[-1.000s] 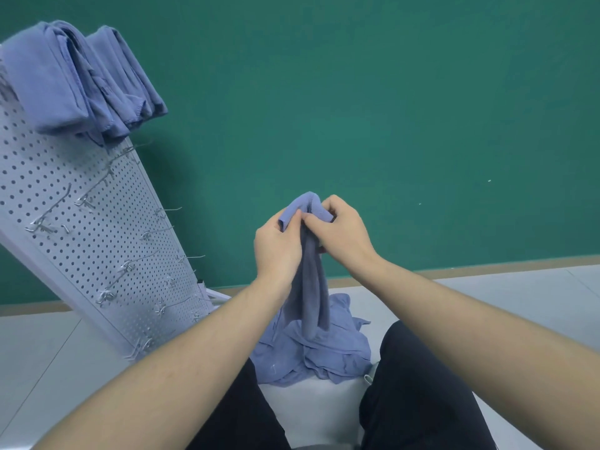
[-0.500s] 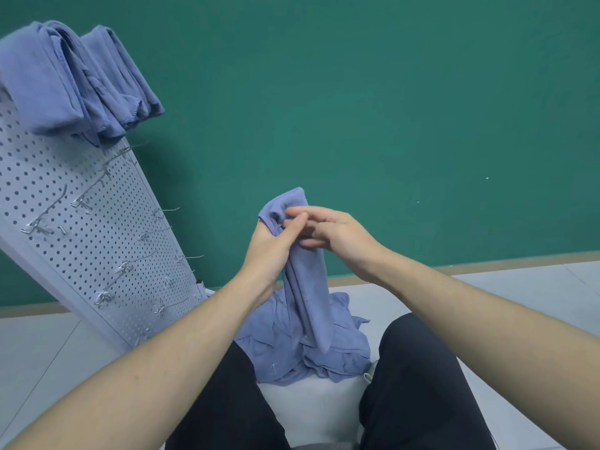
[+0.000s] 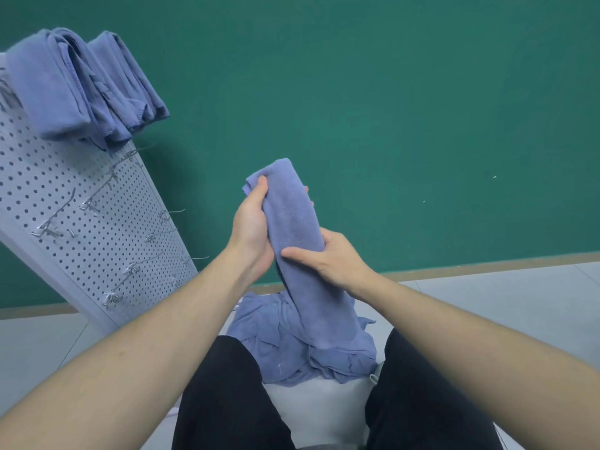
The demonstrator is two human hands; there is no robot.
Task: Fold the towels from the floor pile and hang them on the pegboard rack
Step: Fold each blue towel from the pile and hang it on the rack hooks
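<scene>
From the head view, the left hand (image 3: pixel 251 222) gripped the top of a long folded soft blue cloth towel (image 3: pixel 293 222) above the floor pile (image 3: pixel 292 352); the right hand (image 3: pixel 328 258) pinched mid-length. Light and limp, it probably needed support at both ends.

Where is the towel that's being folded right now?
In the head view the folded towel is held up mid-frame, left hand gripping its upper end, right hand its middle, above the floor pile, right of the pegboard rack.
</scene>
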